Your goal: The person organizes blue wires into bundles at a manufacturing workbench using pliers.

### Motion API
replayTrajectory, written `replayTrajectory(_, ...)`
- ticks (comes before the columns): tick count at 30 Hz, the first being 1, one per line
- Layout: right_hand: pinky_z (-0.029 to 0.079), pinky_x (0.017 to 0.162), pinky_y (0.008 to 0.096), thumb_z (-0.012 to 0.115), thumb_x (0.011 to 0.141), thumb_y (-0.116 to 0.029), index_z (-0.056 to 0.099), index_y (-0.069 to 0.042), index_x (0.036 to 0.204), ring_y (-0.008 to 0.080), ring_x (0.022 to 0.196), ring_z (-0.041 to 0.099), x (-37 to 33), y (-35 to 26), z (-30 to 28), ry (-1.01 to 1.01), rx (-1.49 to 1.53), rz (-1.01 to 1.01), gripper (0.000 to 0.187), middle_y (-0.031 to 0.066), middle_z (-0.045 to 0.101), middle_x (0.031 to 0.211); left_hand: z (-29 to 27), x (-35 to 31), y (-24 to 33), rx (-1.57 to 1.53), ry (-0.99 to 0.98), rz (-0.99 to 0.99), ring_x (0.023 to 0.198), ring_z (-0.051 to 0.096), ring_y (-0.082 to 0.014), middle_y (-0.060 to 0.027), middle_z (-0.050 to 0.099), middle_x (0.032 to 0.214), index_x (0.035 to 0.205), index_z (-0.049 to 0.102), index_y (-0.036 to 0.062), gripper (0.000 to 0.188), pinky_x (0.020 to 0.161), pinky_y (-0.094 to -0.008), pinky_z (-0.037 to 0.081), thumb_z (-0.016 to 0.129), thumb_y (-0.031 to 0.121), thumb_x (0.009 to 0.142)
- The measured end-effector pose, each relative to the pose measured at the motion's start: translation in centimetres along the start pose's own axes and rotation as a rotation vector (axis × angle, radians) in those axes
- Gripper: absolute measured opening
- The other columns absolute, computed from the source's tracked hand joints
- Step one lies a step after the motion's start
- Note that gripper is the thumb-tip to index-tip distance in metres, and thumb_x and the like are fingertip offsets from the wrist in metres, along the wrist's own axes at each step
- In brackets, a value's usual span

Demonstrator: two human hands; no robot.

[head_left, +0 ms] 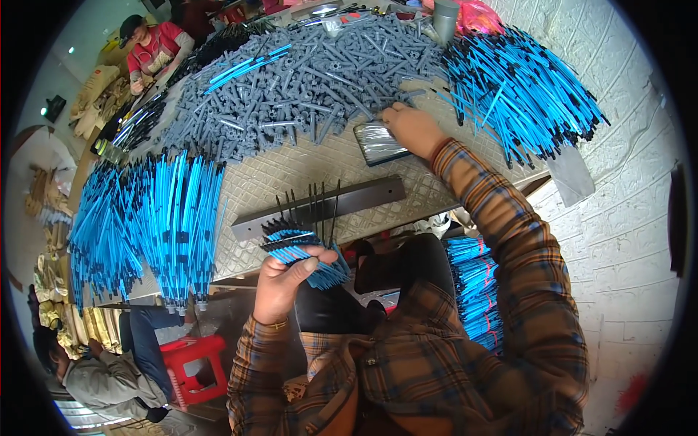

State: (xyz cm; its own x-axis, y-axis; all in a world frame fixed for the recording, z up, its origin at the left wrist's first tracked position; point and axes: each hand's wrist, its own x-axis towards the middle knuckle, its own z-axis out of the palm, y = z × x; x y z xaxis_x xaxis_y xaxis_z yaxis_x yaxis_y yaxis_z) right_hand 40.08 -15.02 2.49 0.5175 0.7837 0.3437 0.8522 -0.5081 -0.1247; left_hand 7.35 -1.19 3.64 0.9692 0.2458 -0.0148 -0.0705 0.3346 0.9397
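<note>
My left hand is closed around a bundle of thin blue rods with black ends, held at the table's front edge. Several black stems stick up out of the bundle. My right hand reaches to a dark shallow tray of thin silvery pins, its fingers curled by the tray's far right corner, where the heap of grey plastic tubes begins. What those fingertips hold, if anything, is hidden. A dark metal bar with a hole at its end lies along the table edge, just beyond my left hand.
Blue rods pile up on the table's left and right. More blue bundles stand below, beside my leg. One person sits at the far left; another is at lower left by a red stool. A white wall bounds the right.
</note>
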Motion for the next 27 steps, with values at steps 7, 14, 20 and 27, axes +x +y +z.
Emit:
replayTrajectory(7,0.047,0.063,0.0407,0.051,0.082,-0.012,0.054,-0.005,0.092,0.0342,0.073,0.058,-1.7,-4.4,-2.7,0.094,0.212,-0.047,0.012,0.0159,0.058,0.083,0.3,0.3,-0.1,0.075,0.013,0.018,0.093,0.062,-0.0268,-0.0167,0.064,0.096,0.103,0.059,-0.0004,0.018,0.083,-0.0377,0.049,0.053,0.003,0.086)
replayTrajectory(14,0.043,0.054,0.0339,0.054,0.082,-0.011,0.059,-0.005,0.096,0.0277,0.059,0.056,-6.9,-12.6,-10.0,-0.116,0.784,-0.266,0.016,0.0129,0.057,0.069,0.3,0.0,0.0,0.063,-0.004,0.007,0.092,0.062,-0.0206,-0.0139,0.065,0.097,0.103,0.06,-0.0005,0.018,0.082,-0.0315,0.048,0.056,0.003,0.086)
replayTrajectory(20,0.043,0.053,0.0334,0.053,0.081,-0.01,0.061,-0.006,0.104,0.026,0.056,0.057,-7.8,-13.0,-9.2,-0.095,0.782,-0.383,0.024,0.0128,0.059,0.068,0.3,0.0,-0.3,0.064,-0.026,0.042,0.091,0.062,-0.0212,-0.0134,0.065,0.096,0.101,0.061,0.0001,0.017,0.081,-0.0324,0.048,0.056,0.005,0.086)
replayTrajectory(27,0.044,0.055,0.0334,0.052,0.081,-0.01,0.061,-0.006,0.102,0.0277,0.058,0.058,-7.5,-13.6,-9.4,-0.121,0.729,-0.377,0.024,0.0134,0.059,0.069,0.3,-0.2,-0.2,0.066,-0.026,0.021,0.091,0.061,-0.0182,-0.0114,0.065,0.096,0.101,0.061,-0.0001,0.017,0.082,-0.0304,0.048,0.057,0.006,0.085)
